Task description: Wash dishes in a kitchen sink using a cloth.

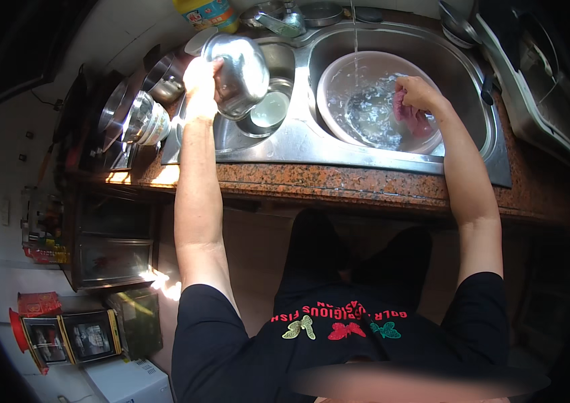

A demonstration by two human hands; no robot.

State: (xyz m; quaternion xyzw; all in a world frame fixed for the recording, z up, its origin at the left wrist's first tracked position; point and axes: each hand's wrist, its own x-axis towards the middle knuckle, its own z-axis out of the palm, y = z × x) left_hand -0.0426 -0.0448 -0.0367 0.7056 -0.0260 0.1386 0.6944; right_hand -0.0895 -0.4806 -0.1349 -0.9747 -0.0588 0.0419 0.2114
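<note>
My left hand grips a shiny stainless steel bowl by its side, tilted above the small left basin. Below it in that basin a round metal vessel with a pale bowl inside is partly hidden. Over at the large right basin, my right hand holds a pink cloth, whose lower part hangs into a light plastic washbasin. Rippling water lies in the washbasin, and a thin stream falls into it from above.
Metal bowls and a steel pot stand left of the sink. Behind it are a yellow jug and a cleaver-like blade. A white rack is on the right. The speckled stone counter edge runs in front of me.
</note>
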